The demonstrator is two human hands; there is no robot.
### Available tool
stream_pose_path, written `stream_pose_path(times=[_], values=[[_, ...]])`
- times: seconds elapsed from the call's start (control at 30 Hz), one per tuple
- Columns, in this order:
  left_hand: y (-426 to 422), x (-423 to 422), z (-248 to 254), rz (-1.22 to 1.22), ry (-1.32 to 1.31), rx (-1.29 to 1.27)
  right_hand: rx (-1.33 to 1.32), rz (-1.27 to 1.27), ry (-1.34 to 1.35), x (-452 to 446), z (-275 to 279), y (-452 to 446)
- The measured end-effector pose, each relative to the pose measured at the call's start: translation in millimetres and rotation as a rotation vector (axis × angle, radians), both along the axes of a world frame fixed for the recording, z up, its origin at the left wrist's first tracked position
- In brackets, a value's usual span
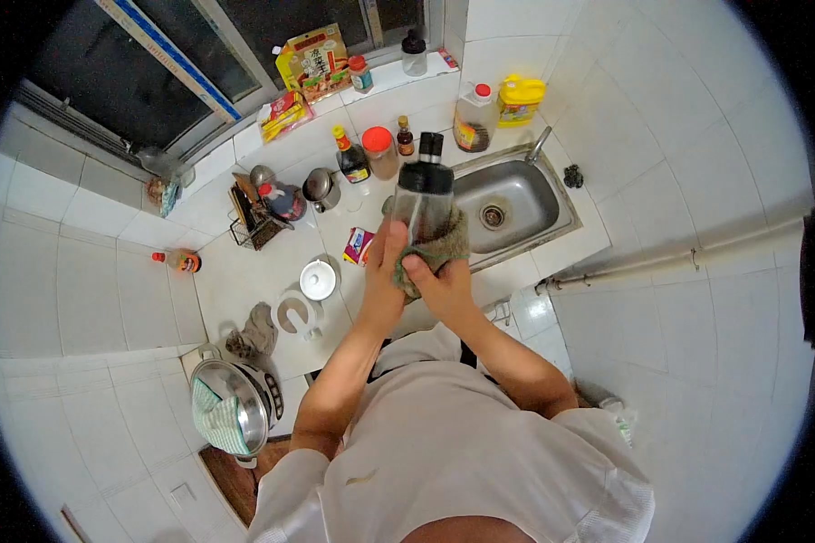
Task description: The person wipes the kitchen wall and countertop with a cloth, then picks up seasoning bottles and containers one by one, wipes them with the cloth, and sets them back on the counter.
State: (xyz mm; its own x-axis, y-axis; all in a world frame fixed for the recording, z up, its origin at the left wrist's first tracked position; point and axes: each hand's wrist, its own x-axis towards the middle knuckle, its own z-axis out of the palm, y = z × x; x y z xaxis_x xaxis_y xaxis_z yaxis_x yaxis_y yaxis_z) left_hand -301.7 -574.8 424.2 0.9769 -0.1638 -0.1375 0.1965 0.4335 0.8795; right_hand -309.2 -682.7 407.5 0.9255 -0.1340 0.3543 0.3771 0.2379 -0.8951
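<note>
A clear bottle with a black top (425, 192) is held upright in front of me, above the counter's edge and left of the sink basin. My left hand (385, 279) is wrapped against its left side. On the other side, my right hand (444, 288) presses a greenish-brown cloth (445, 242) around the bottle's lower part. The cloth hides the bottle's base and some of the fingers. Just left of my left hand, a small purple and red packet (358, 245) lies on the counter.
The steel sink (516, 204) is at the right. Behind stand a red-lidded jar (380, 154), a sauce bottle (351, 159) and a yellow jug (520, 101). At left are a white lidded bowl (318, 280), a rag (255, 333) and a large steel pot (258, 412).
</note>
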Motion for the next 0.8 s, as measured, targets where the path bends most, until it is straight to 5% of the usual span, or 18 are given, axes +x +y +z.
stream_pose_path(times=[0.13, 0.27, 0.37, 0.47, 0.57, 0.67, 0.8], values=[[5, -6, -28, 0.098, -0.264, 0.372, 0.067, 0.132, 0.17, 5, 27, -18], [2, 0, -4, -0.152, -0.462, 0.422, 0.246, 0.004, 0.194, 29, 52, -36], [-13, -13, 16, -0.033, -0.612, 0.554, 0.406, 0.071, 0.306, 36, 53, -49], [-7, -20, 6, -0.208, -0.173, 0.089, 0.674, 0.225, 0.467, 35, 59, -55], [3, -7, 3, -0.619, -0.041, -0.335, 0.614, 0.22, 0.483, 30, 73, -53], [1, -9, -2, -0.659, -0.012, -0.436, 0.435, 0.182, 0.456, 31, 60, -59], [-9, -17, 5, -0.209, -0.133, 0.079, 0.147, 0.062, 0.395, 27, 71, -50]])
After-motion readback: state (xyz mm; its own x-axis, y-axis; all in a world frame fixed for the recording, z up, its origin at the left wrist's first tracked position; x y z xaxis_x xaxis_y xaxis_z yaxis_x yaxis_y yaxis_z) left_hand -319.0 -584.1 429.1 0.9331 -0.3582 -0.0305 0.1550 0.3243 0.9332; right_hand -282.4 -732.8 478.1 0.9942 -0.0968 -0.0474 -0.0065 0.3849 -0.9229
